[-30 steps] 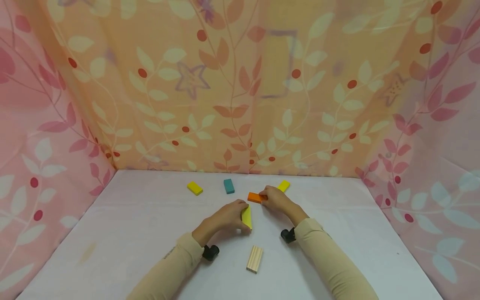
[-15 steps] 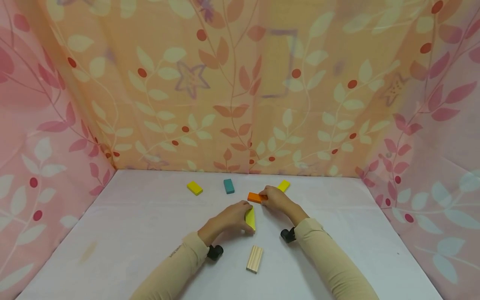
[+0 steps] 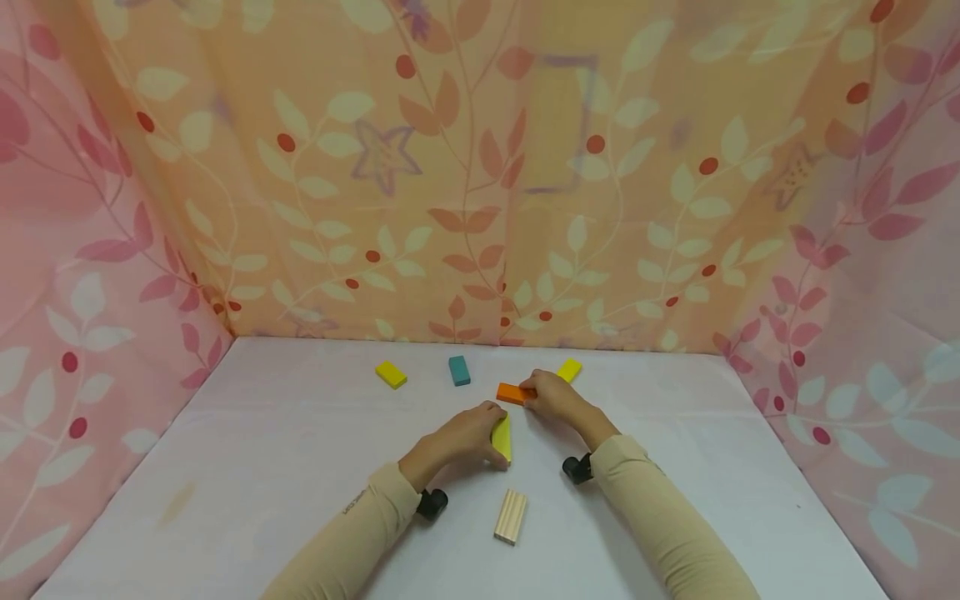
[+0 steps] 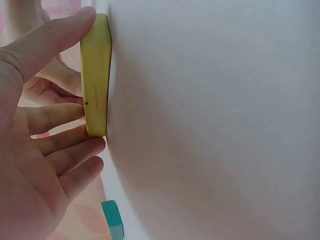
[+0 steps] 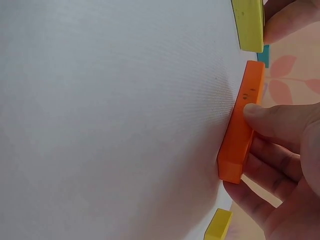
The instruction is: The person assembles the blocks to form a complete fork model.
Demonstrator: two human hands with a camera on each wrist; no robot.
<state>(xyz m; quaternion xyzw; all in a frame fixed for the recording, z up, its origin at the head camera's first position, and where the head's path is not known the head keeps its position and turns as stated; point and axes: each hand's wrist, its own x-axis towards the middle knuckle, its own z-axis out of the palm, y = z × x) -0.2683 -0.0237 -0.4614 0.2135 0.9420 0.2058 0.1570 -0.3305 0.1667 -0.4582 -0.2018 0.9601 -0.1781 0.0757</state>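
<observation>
My left hand (image 3: 463, 435) grips a yellow block (image 3: 502, 438) by its ends, thumb at the near end and fingers at the far one. In the left wrist view this yellow block (image 4: 96, 80) lies right at the white table surface. Just beyond it, my right hand (image 3: 557, 395) holds an orange block (image 3: 512, 393) with the thumb on its near side and fingers behind. The orange block (image 5: 242, 125) lies along the table in the right wrist view, one end close to the yellow block (image 5: 250, 25) in my left hand.
A second yellow block (image 3: 391, 374) and a teal block (image 3: 459, 371) lie at the back left. Another yellow block (image 3: 571, 370) is partly behind my right hand. A ridged natural-wood piece (image 3: 511, 517) lies nearest me. Patterned curtains (image 3: 480, 208) enclose the white table (image 3: 262, 467).
My left hand has shifted slightly right and toward me with the yellow block, then stayed nearly still. My right hand and the orange block have kept their place.
</observation>
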